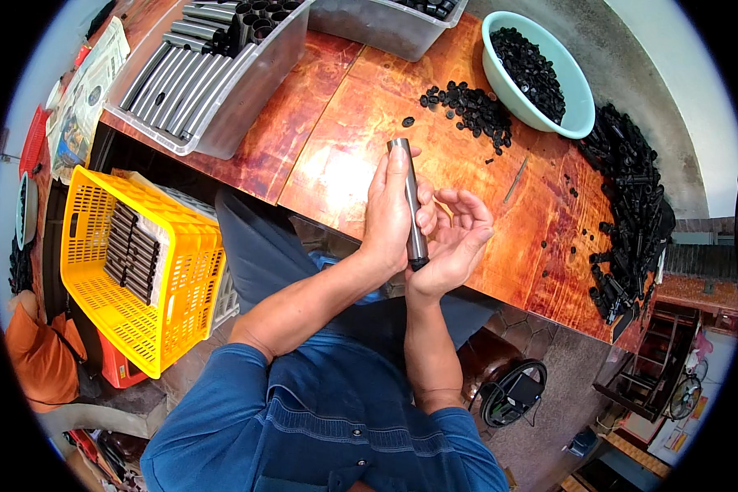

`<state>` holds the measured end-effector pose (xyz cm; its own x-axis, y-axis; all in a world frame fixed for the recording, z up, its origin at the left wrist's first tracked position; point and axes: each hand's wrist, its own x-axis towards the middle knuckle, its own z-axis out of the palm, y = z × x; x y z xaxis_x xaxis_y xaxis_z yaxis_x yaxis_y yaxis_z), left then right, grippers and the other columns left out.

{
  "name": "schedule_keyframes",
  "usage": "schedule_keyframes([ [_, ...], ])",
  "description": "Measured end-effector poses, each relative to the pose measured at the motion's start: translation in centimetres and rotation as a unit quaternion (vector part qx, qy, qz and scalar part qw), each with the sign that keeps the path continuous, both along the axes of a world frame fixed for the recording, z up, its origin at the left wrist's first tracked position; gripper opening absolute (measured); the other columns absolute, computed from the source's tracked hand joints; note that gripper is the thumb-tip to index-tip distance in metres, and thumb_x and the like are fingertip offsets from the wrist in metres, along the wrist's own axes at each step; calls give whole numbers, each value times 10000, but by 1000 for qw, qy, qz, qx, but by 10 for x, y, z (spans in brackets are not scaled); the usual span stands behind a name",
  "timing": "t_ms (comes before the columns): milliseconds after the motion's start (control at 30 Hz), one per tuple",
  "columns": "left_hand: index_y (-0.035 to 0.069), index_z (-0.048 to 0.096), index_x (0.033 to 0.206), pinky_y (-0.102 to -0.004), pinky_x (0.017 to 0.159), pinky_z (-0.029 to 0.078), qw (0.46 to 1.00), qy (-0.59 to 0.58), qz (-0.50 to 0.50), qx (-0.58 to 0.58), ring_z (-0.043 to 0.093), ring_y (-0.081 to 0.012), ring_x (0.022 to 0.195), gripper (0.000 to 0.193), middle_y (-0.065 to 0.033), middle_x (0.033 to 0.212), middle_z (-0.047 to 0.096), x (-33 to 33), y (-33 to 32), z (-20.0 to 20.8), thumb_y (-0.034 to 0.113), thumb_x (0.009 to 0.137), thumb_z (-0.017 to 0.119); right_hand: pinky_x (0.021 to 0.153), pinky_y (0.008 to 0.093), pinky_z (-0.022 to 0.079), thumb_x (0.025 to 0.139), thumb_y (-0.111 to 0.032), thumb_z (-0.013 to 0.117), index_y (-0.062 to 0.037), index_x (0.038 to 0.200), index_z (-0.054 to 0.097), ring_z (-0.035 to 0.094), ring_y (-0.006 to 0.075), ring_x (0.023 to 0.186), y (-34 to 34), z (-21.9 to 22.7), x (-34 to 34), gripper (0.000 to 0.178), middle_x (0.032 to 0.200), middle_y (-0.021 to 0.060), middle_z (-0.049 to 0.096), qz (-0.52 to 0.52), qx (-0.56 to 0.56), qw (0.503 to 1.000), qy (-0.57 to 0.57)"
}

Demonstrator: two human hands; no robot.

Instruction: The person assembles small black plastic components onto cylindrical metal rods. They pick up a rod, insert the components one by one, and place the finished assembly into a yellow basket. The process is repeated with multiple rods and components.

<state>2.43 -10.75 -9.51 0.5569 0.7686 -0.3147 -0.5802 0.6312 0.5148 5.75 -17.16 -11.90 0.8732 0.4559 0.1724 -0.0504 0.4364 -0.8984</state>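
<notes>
A smooth dark grey metal tube stands tilted over the table's near edge, gripped along its length by my left hand. The thumb lies along the tube's upper part and the fingers wrap behind it. At its lower end is a black end piece, close against the heel of my right hand. That right hand is palm up, its fingers loosely curled and apart, not closed round the tube. Whether the palm presses on the end piece is hard to tell.
Metal tubes fill a translucent bin at the far left and a yellow crate below it. A pale green basin holds small black parts, with more black parts beside it. Black pieces heap along the right edge; a thin rod lies nearby.
</notes>
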Motion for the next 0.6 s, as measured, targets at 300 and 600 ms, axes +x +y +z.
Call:
schedule_keyframes([
  [300, 104, 463, 1286, -246, 408, 376, 999, -45, -7, -20, 438, -87, 463, 388, -24, 703, 494, -3, -2, -5, 459, 1141, 403, 970, 389, 492, 1124, -572, 303, 10, 1286, 547, 606, 243, 1118, -1, 0, -2, 651, 1181, 171, 622, 12, 1, 1000, -17],
  [600, 116, 545, 1231, -261, 463, 404, 978, -205, 34, 1, 433, -109, 496, 401, -31, 728, 474, -14, 34, 4, 480, 1129, 412, 979, 334, 500, 1133, -395, 465, 32, 1240, 569, 619, 167, 1049, -32, -13, -1, 453, 1078, 113, 636, 113, -101, 988, 11],
])
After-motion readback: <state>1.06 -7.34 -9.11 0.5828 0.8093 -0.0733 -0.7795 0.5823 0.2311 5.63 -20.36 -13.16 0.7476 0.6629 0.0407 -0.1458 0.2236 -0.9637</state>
